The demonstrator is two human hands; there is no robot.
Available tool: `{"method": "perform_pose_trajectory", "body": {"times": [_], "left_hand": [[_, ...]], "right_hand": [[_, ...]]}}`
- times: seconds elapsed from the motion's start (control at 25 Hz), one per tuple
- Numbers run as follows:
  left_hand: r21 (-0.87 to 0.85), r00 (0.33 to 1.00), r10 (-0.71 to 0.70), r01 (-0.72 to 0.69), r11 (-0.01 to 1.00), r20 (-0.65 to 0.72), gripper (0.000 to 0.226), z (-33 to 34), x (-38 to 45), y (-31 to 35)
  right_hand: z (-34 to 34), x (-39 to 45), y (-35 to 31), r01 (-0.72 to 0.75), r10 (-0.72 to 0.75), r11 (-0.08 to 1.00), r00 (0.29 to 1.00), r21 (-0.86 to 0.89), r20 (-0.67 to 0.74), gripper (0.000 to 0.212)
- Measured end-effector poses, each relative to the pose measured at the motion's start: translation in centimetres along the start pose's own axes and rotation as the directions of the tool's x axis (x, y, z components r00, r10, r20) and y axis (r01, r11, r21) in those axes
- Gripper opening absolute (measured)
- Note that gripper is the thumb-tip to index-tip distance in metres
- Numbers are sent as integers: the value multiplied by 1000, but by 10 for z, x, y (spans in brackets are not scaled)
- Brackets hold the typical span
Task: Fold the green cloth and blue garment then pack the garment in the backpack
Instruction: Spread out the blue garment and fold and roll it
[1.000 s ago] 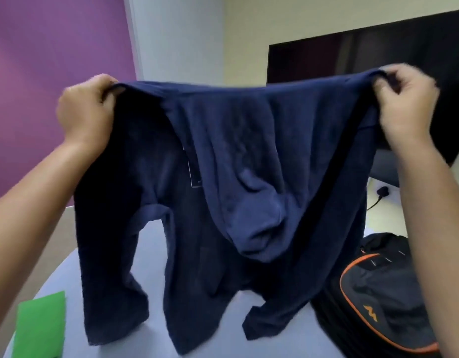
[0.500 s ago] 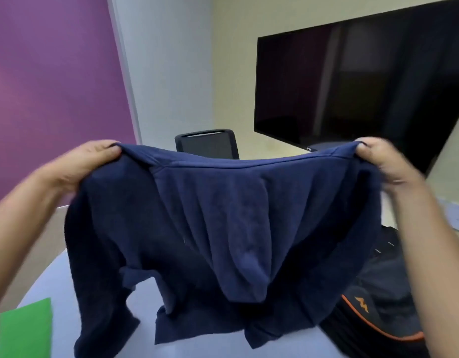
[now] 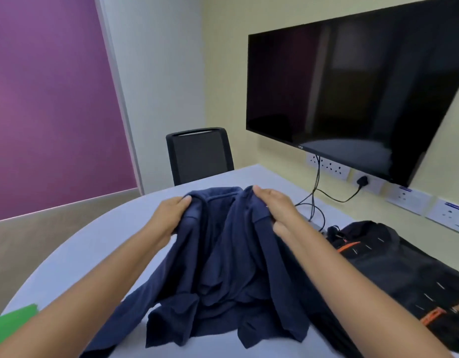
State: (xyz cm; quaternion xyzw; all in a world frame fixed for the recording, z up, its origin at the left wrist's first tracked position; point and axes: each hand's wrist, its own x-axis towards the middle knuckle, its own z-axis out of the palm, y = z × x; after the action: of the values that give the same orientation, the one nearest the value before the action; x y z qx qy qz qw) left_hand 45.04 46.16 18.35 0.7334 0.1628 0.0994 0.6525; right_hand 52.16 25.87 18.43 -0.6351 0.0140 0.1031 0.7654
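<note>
The navy blue garment (image 3: 223, 267) lies bunched on the pale table (image 3: 94, 244), its far edge pulled together. My left hand (image 3: 170, 215) grips its top left shoulder. My right hand (image 3: 273, 210) grips the top right shoulder, close beside the left. The hem and sleeves spill toward me in loose folds. A green cloth (image 3: 11, 325) lies flat at the table's near left edge, partly cut off by the frame. A black backpack (image 3: 404, 275) with orange trim lies on the table to the right of the garment.
A black office chair (image 3: 200, 155) stands behind the table's far edge. A large dark screen (image 3: 352, 94) hangs on the right wall above wall sockets (image 3: 329, 165). Black cables (image 3: 313, 202) run from them down onto the table beside the backpack.
Both hands have come down and moved close together, bringing the garment from held up and spread wide to bunched on the table. The view now shows the chair and screen.
</note>
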Motion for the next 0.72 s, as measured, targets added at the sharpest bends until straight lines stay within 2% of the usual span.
{"method": "perform_pose_trajectory", "body": {"times": [0.08,0.24,0.32,0.4,0.48,0.52,0.6,0.68,0.72], "left_hand": [[-15,998,-32,32,999,60,23,19,-15,-8],[-57,994,-4,10,998,108,30,38,-35,-15],[2,994,57,-57,998,90,26,41,-44,-21],[67,994,87,-91,994,63,11,40,-50,-31],[68,991,104,-110,992,88,12,32,-51,-34],[79,986,122,-132,988,116,16,27,-50,-35],[180,968,191,-220,959,166,20,21,-49,-33],[301,944,280,-322,898,174,15,22,-56,-33],[336,934,314,-355,873,171,16,24,-61,-33]], "right_hand": [[21,-15,20,-41,40,999,997,19,69,21],[51,-42,44,-18,24,997,996,-75,84,18],[56,-49,51,-65,66,998,986,-11,156,25],[52,-54,51,-165,136,980,963,111,233,35],[47,-58,46,-205,146,963,943,177,299,38],[44,-61,45,-149,98,978,945,143,311,34],[36,-63,50,158,-126,983,951,-92,283,18],[26,-66,55,481,-380,804,868,-351,319,24],[21,-66,56,570,-445,694,820,-441,360,34]]}}
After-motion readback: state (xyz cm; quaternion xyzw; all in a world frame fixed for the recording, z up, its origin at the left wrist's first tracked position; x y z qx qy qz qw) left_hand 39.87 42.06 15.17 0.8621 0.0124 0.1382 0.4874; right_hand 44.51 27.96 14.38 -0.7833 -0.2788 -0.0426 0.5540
